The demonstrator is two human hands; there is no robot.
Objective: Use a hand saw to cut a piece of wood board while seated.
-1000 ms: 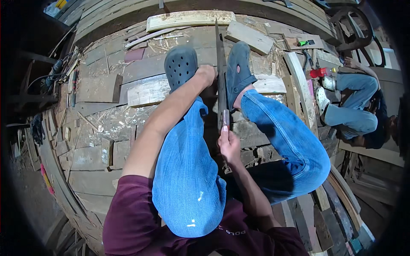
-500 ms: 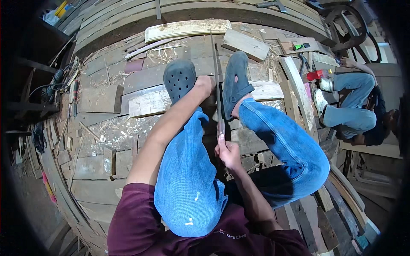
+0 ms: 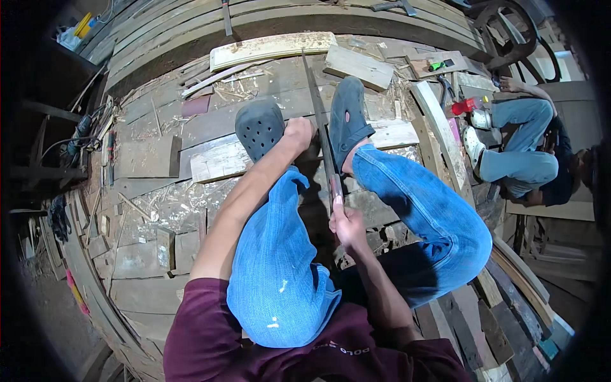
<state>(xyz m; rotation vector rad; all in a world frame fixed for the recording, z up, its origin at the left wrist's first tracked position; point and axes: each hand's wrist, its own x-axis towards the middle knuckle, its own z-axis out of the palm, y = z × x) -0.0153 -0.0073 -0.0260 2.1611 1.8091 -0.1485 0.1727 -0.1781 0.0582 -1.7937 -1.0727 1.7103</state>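
Note:
My right hand grips the handle of a long, narrow dark blade, which lies lengthwise between my grey-blue clogs with its tip pointing away from me. My left hand is closed just right of the left clog, close beside the blade; what its fingers hold is hidden. A pale weathered board crosses under my feet, showing at either side of them. My jeans-clad knees are bent on both sides of the handle.
Wood offcuts and shavings cover the plank floor. A slatted platform runs across the back, with a hammer. At right, another person in jeans and white clogs sits beside a red bottle. Cables lie at left.
The blade's tip has swung leftward and lower in view. My right hand has shifted slightly right; my left hand and the clogs sit lower in view, as the camera has moved a little.

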